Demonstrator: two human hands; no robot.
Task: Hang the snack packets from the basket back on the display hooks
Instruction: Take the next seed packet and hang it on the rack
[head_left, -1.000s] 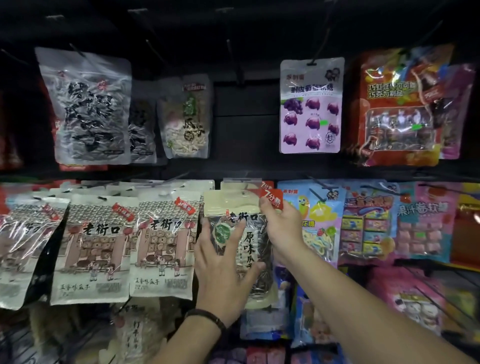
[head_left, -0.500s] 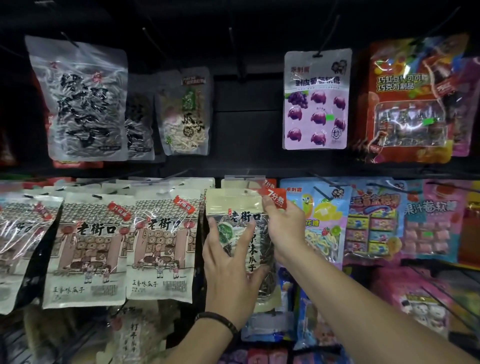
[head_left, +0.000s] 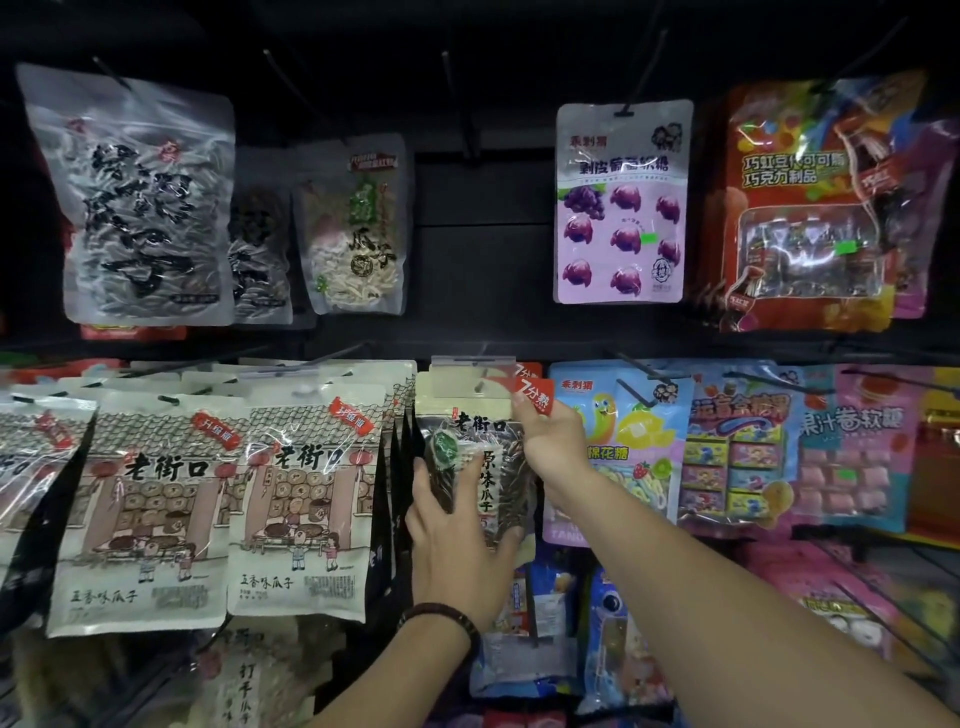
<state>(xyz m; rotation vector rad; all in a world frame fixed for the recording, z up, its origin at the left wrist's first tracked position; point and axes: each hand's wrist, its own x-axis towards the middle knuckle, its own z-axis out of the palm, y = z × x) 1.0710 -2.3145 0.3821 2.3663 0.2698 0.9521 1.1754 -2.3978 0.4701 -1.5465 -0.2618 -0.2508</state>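
A sunflower seed packet (head_left: 467, 415) with a cream top, dark seeds and a red corner tag hangs at the middle of the lower row, its hole at the display hook (head_left: 480, 371) under a clear price strip. My right hand (head_left: 550, 441) pinches the packet's upper right corner by the red tag. My left hand (head_left: 457, 540) lies flat against the packet's lower front, fingers spread, a dark bead bracelet on the wrist. The basket is out of view.
Cream seed packets (head_left: 306, 493) hang in rows to the left. A blue marshmallow packet (head_left: 623, 441) and pink sweets (head_left: 852, 447) hang to the right. The upper row holds clear seed bags (head_left: 135, 197), a purple candy packet (head_left: 621, 202) and bare hooks (head_left: 457, 104) between them.
The view has shifted slightly; the packet sits a little higher against the hook. Both hands stay on it, the left sliding slightly up its front.
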